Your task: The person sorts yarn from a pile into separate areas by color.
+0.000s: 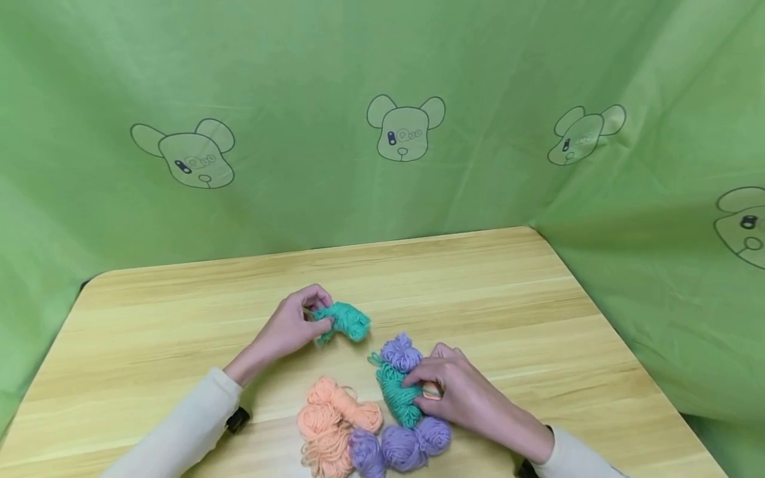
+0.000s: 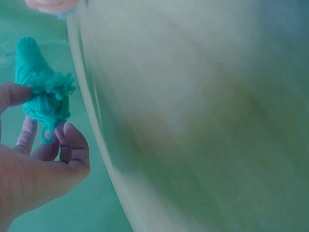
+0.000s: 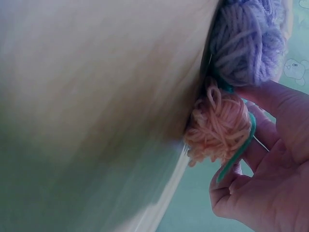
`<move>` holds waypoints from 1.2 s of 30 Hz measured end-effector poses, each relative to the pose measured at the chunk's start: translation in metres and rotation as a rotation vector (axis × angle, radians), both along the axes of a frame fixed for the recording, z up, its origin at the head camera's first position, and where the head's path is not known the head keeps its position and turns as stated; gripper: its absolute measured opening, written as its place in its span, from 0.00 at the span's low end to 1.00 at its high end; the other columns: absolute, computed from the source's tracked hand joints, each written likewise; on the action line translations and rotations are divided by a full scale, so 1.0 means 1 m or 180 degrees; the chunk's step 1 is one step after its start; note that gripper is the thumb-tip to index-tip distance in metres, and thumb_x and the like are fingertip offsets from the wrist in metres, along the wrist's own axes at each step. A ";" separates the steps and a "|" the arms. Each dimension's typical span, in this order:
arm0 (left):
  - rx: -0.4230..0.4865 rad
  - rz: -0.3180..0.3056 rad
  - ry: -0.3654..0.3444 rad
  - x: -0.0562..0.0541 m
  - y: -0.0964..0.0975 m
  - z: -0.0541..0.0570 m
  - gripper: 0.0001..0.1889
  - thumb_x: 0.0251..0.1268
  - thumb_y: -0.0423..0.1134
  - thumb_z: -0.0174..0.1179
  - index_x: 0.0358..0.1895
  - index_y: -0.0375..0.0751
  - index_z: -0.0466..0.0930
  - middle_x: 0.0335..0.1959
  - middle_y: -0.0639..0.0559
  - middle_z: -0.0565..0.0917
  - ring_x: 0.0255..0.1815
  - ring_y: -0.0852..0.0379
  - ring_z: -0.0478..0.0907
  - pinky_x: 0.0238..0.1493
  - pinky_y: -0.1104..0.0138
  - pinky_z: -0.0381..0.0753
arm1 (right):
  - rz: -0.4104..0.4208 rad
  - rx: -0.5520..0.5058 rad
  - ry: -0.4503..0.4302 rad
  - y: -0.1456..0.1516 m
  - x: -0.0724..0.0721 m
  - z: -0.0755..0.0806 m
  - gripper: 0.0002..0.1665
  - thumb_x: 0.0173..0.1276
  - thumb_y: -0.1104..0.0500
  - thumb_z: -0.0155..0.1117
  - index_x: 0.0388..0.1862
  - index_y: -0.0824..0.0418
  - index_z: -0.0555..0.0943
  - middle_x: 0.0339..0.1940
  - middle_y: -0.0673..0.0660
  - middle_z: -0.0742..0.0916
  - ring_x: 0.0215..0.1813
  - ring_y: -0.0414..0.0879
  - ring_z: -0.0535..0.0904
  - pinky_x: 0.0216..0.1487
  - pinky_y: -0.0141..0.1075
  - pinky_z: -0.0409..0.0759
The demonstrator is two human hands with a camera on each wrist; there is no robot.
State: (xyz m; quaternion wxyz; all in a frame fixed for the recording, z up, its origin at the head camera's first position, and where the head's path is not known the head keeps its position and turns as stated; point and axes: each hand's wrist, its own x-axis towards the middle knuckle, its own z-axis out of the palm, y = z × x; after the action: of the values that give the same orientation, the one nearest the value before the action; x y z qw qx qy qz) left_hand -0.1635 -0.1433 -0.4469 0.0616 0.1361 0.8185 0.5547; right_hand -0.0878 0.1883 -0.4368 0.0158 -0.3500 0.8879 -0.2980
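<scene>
My left hand [image 1: 291, 326] holds a small green yarn skein [image 1: 351, 322] between thumb and fingers above the table, left of the pile. The left wrist view shows that skein [image 2: 41, 87] with a loose loop hanging near the fingertips. My right hand [image 1: 463, 392] reaches over the pile's right side, thumb and index finger gripping a second green yarn skein [image 1: 396, 395]. Partly hidden under its palm is an orange yarn ball [image 1: 431, 390]. In the right wrist view, this orange ball [image 3: 219, 126] has a green strand across it, beside a purple yarn ball [image 3: 248, 43].
Orange yarn skeins [image 1: 323, 421] lie bunched at the pile's left. Several purple yarn balls [image 1: 403, 448] sit along its front, and one purple ball [image 1: 402, 353] is at its back. The wooden table [image 1: 179, 318] meets a green curtain [image 1: 299, 186] behind and on the right.
</scene>
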 end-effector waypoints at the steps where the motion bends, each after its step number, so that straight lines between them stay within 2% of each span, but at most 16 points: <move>1: -0.0007 0.0015 0.0000 -0.001 -0.001 0.000 0.12 0.64 0.28 0.70 0.48 0.40 0.82 0.43 0.47 0.83 0.46 0.49 0.78 0.52 0.55 0.80 | 0.0004 -0.0003 0.0012 0.000 0.000 0.000 0.19 0.57 0.67 0.83 0.44 0.47 0.94 0.43 0.36 0.91 0.39 0.34 0.70 0.46 0.39 0.69; 9: -0.0012 0.0165 -0.0031 -0.008 -0.005 0.001 0.11 0.67 0.31 0.71 0.49 0.40 0.81 0.44 0.48 0.84 0.49 0.49 0.78 0.54 0.55 0.79 | 0.0012 -0.0006 0.0049 -0.001 -0.002 -0.002 0.19 0.57 0.67 0.83 0.43 0.47 0.94 0.42 0.35 0.91 0.39 0.34 0.69 0.46 0.38 0.68; 16: -0.0031 0.0320 -0.0045 -0.015 -0.008 0.000 0.13 0.67 0.32 0.72 0.51 0.40 0.81 0.44 0.47 0.84 0.46 0.48 0.78 0.50 0.56 0.79 | 0.0035 -0.0018 0.0074 -0.001 -0.003 -0.003 0.19 0.56 0.67 0.84 0.43 0.47 0.94 0.42 0.36 0.91 0.39 0.34 0.70 0.45 0.38 0.69; 30: -0.0220 0.0450 0.0040 -0.032 -0.014 0.005 0.12 0.67 0.31 0.71 0.50 0.41 0.81 0.42 0.46 0.84 0.45 0.47 0.78 0.48 0.56 0.80 | 0.0012 -0.0013 0.0051 -0.003 -0.005 -0.003 0.19 0.57 0.67 0.83 0.44 0.46 0.94 0.43 0.35 0.91 0.37 0.33 0.68 0.43 0.36 0.68; 36: -0.0181 0.0469 -0.0024 -0.040 -0.009 0.001 0.12 0.67 0.32 0.71 0.50 0.41 0.80 0.41 0.47 0.84 0.46 0.47 0.78 0.52 0.55 0.78 | 0.0027 -0.0046 0.0020 0.000 -0.003 -0.003 0.19 0.57 0.67 0.83 0.43 0.47 0.94 0.42 0.35 0.91 0.36 0.33 0.67 0.41 0.34 0.68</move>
State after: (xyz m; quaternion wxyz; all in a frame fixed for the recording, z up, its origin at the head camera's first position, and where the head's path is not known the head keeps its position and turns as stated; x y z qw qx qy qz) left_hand -0.2035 -0.1527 -0.4459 0.0276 0.0715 0.8415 0.5348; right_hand -0.0904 0.1880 -0.4397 0.0118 -0.3548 0.8843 -0.3032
